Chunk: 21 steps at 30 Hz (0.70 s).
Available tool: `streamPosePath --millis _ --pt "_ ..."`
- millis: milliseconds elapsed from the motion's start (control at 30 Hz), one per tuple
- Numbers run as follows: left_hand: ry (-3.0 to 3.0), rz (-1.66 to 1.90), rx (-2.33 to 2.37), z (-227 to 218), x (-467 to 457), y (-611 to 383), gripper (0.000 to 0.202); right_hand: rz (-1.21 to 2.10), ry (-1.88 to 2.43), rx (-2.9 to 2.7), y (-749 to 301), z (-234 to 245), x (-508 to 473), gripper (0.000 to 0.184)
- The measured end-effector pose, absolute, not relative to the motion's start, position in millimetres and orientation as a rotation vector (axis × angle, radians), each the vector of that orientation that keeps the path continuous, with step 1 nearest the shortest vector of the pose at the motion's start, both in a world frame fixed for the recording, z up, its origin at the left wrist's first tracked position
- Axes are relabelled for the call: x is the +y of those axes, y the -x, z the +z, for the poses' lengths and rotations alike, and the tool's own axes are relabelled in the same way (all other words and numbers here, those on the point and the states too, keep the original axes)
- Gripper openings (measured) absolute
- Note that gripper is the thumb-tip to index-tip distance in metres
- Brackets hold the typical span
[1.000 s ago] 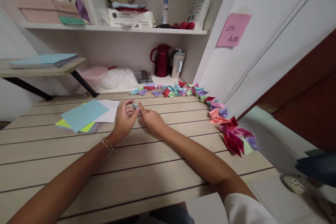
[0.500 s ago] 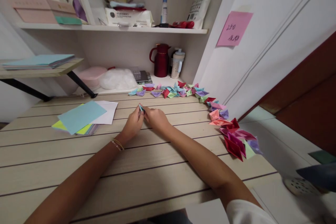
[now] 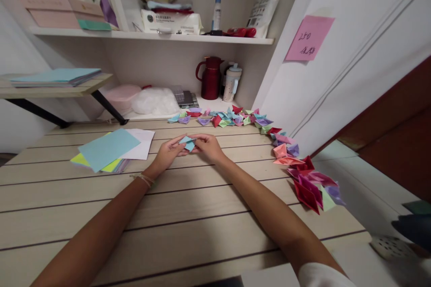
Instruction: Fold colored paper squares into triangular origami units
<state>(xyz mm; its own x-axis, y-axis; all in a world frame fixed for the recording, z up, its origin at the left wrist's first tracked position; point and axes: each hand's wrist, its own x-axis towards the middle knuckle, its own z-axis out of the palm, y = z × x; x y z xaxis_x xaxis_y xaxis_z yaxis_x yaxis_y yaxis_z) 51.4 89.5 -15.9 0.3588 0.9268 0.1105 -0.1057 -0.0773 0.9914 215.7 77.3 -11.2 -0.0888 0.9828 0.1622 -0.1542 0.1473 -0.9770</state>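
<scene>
A small folded piece of light blue paper [image 3: 188,143] is held between my two hands, just above the middle of the table. My left hand [image 3: 170,151] pinches its left side, with the thumb on the near face. On the other side, my right hand [image 3: 208,147] grips the right edge between thumb and fingers. Its folded layers form points at the left and right; the underside is hidden by my fingers. Left of my hands lies a loose pile of coloured paper sheets [image 3: 109,149], light blue on top, with white and yellow showing beneath.
Many folded paper boats [image 3: 232,118] line the table's back edge and curve down the right side to larger red and pink boats [image 3: 308,190]. A small raised shelf [image 3: 97,81] with paper stands at left. Behind are a red jug [image 3: 211,78] and a cup [image 3: 232,83].
The folded blue paper has turned and opened out, so more of its face shows. My hands have moved slightly apart, and the whole view has shifted a little.
</scene>
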Motion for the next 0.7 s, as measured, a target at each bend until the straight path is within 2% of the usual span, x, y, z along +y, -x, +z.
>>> streamPosePath --millis 167,433,700 --pt "-1.337 1.023 0.828 -18.5 93.0 -46.5 0.053 1.243 0.879 -1.29 -219.8 -15.8 76.6 0.029" --pt "-1.428 1.106 0.873 -16.2 89.1 -50.2 0.061 1.24 0.878 -1.377 -223.1 -17.0 74.1 0.032" --pt "-1.391 1.159 0.831 -20.2 92.8 -46.8 0.032 1.362 0.777 -1.431 -226.2 -20.6 75.2 0.054"
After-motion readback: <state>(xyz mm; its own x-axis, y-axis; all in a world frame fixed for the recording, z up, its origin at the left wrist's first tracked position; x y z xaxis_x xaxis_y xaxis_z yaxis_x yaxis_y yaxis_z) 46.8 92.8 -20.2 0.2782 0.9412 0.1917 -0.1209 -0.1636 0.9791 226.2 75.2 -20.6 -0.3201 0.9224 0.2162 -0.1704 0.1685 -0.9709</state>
